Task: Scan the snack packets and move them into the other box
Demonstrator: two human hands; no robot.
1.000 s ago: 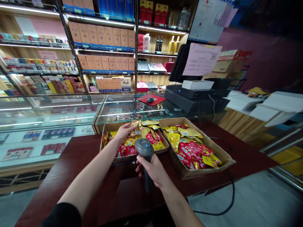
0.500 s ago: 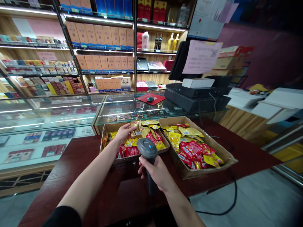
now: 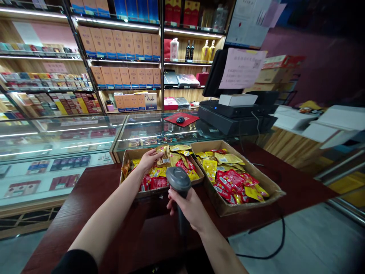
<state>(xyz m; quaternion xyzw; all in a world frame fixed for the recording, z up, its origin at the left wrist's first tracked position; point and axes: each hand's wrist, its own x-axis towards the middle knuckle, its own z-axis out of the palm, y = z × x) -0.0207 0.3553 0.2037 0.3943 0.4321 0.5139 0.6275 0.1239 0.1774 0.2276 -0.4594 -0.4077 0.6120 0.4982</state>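
Head view is showing a person's two bare hands working over a dark red table (image 3: 85,190). The left hand (image 3: 148,160) is reaching into the left cardboard box (image 3: 151,193), its fingertips touching a gold packet (image 3: 165,159) near the back; I cannot tell whether they are gripping it or only resting on it. The right hand (image 3: 186,205) is closing around the handle of a grey scanner (image 3: 178,179), thumb just below the head. The scanner is standing nearly upright, its head covering part of the box's near edge from this angle. Red, yellow and gold packets are filling the left box, and more are lying in the right cardboard box (image 3: 239,209) just beside it. Behind both boxes, a computer mouse (image 3: 180,120) is sitting on a red mat (image 3: 190,121), and a paper sheet (image 3: 242,68) is hanging over the monitor (image 3: 211,80).
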